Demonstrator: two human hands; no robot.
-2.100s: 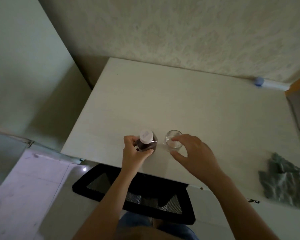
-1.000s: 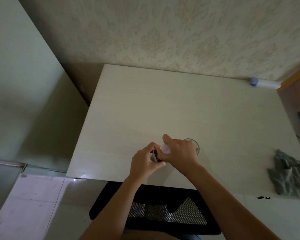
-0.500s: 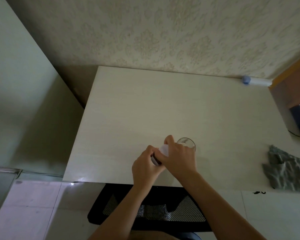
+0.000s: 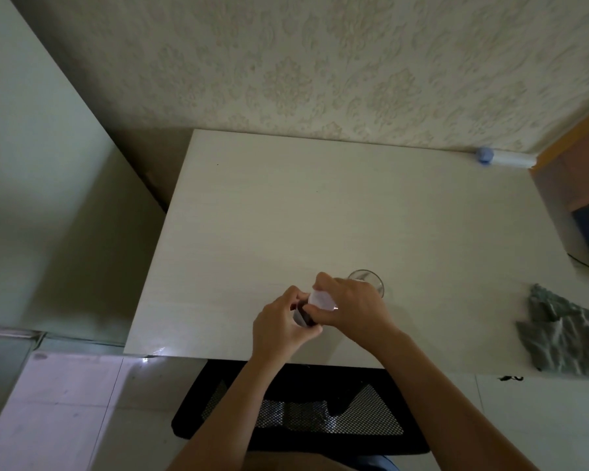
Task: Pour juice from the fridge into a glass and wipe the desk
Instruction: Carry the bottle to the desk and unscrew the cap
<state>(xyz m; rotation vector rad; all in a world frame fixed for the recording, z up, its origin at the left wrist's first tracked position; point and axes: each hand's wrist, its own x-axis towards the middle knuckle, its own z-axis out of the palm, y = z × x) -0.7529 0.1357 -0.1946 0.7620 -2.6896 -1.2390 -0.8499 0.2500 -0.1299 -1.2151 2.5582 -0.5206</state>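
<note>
The juice bottle (image 4: 302, 315) stands near the front edge of the surface (image 4: 320, 212). The left hand (image 4: 281, 326) is wrapped around its body; the right hand (image 4: 349, 309) is closed over its white cap (image 4: 321, 299). The glass (image 4: 371, 279) stands just behind the right hand. A grey cloth (image 4: 560, 338) lies well apart, at right.

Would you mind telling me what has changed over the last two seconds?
The right hand left the glass and moved left onto the bottle's white cap, gripping it. The left hand still holds the juice bottle. The glass and the grey cloth stay on the desk.
</note>
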